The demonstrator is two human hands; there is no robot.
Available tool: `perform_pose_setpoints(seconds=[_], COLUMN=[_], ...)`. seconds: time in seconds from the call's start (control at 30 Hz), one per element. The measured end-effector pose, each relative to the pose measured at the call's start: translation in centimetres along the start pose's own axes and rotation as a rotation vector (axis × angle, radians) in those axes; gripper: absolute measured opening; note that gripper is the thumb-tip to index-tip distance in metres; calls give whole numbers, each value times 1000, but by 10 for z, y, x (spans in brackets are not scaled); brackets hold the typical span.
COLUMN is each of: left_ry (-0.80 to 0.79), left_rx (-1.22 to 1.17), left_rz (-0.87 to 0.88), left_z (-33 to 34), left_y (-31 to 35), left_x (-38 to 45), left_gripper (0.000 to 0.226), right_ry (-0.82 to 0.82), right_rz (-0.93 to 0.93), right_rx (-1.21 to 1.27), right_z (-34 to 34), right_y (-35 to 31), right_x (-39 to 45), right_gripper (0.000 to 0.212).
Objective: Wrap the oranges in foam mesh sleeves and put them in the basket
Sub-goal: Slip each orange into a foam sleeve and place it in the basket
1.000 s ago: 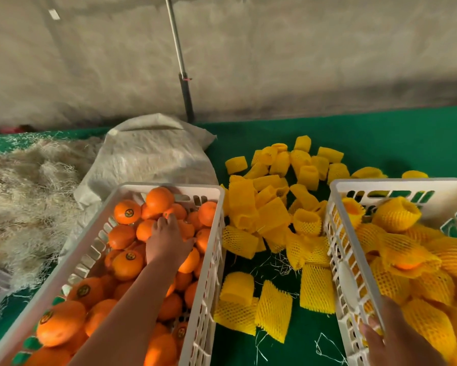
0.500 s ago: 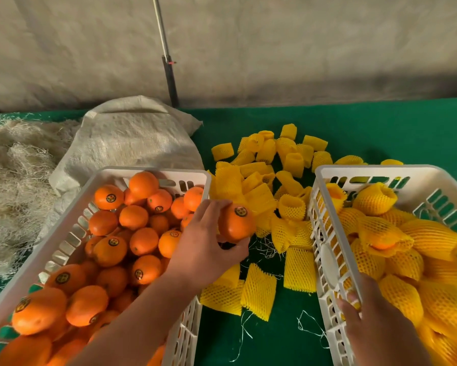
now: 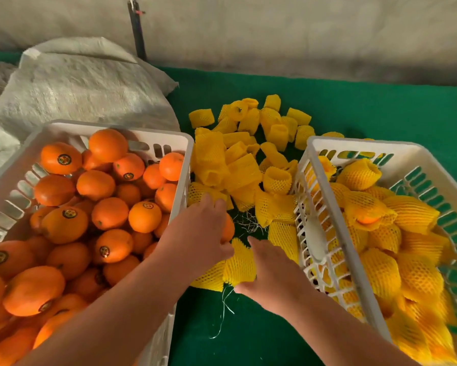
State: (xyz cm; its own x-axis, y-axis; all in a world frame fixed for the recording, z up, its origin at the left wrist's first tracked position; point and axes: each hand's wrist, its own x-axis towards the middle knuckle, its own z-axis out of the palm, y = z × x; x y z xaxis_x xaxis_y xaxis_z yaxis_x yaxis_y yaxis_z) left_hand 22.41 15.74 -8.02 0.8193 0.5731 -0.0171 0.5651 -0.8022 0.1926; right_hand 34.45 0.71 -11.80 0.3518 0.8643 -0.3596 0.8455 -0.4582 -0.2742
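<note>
I see two white baskets of moulded, slotted plastic: the left basket (image 3: 111,128) and the right basket (image 3: 354,143), both smooth with a slight sheen. The oranges (image 3: 108,212) at lower left have glossy, finely pitted peel with small round stickers. The foam mesh sleeves (image 3: 238,165) at centre are matt yellow foam netting, open-celled and soft-looking. The table cover (image 3: 367,107) is matt green, felt-like cloth. At upper left I see a sack (image 3: 84,83) of coarse woven white fabric. The pole (image 3: 137,30) at top looks like dark metal.
</note>
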Motion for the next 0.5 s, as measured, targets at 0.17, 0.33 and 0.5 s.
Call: perform_pose_setpoints(seconds=[0.17, 0.33, 0.5], left_ry=[25, -30, -65], left_rx=[-5, -4, -64], left_rz=[21, 40, 134], left_z=[-2, 1, 1], left_y=[0, -2, 0], left_x=[0, 0, -6], left_gripper=[49, 53, 58], right_ry=[-64, 201, 364], right_rz=[7, 45, 61], right_rx=[-99, -49, 226], right_z=[43, 28, -30], right_y=[3, 21, 18], right_x=[45, 50, 50], right_gripper=[83, 25, 40])
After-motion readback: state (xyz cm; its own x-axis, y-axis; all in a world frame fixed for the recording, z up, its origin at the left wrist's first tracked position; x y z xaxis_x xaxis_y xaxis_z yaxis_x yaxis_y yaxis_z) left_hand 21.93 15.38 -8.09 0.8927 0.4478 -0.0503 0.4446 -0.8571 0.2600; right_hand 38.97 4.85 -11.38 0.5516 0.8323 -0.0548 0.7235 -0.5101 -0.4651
